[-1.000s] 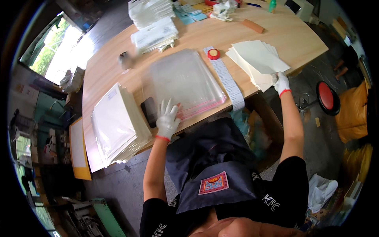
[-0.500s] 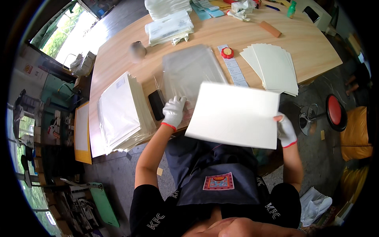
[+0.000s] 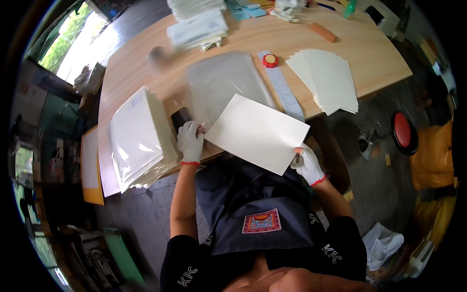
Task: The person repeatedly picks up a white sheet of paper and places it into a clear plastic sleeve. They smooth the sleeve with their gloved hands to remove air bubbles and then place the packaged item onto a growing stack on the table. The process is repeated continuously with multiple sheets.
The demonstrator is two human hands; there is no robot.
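A stiff white sheet [image 3: 260,134] tilts over the near table edge, its left corner close to my left hand. My right hand [image 3: 309,165], in a white fingertip-less glove with red cuff, grips its lower right side, thumb on top. My left hand [image 3: 190,142], gloved alike, is closed with bent fingers at the near left corner of a stack of clear plastic bags [image 3: 224,73]; what it pinches is hidden. A black phone [image 3: 181,117] lies just beyond that hand, partly covered by it. Left of it stands a thick pile of plastic-wrapped white sheets [image 3: 136,129].
Fanned white sheets [image 3: 328,80] lie at the right of the wooden table [image 3: 374,63]. A strip of printed labels [image 3: 282,90] carries a red round object [image 3: 270,60]. White packs [image 3: 197,29] are stacked at the back. A red stool [image 3: 403,129] stands off to the right.
My right hand has brought the white sheet left and turned it, its left corner now beside my left hand. My left hand has shifted slightly and its fingers have bent. The view has shifted slightly.
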